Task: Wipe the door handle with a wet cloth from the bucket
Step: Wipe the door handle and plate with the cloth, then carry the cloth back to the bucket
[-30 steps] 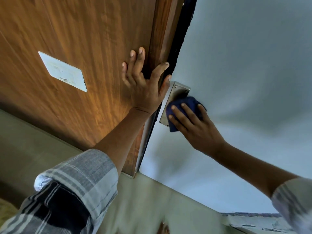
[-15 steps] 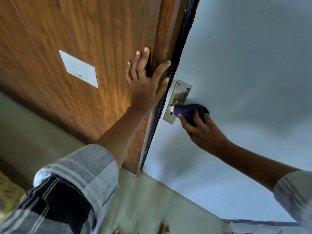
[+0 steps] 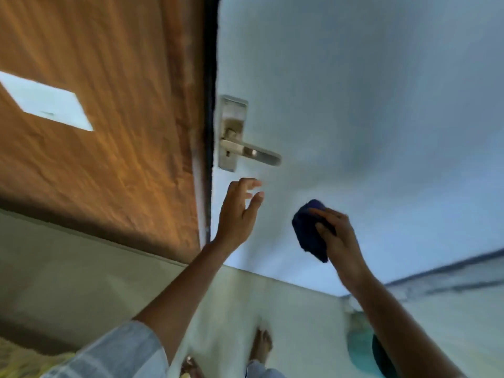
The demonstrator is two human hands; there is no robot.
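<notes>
wooden panel (image 3: 109,173) left | white label (image 3: 46,100) on it (blurred) | pale floor (image 3: 81,282) below

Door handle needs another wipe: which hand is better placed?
Right hand: it holds the blue cloth, just below the door handle. The left hand is nearer but empty and open.

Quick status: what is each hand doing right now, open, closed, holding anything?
Left hand: open, empty, fingers spread below the silver metal lever door handle, not touching it.
Right hand: closed on the dark blue cloth.
</notes>
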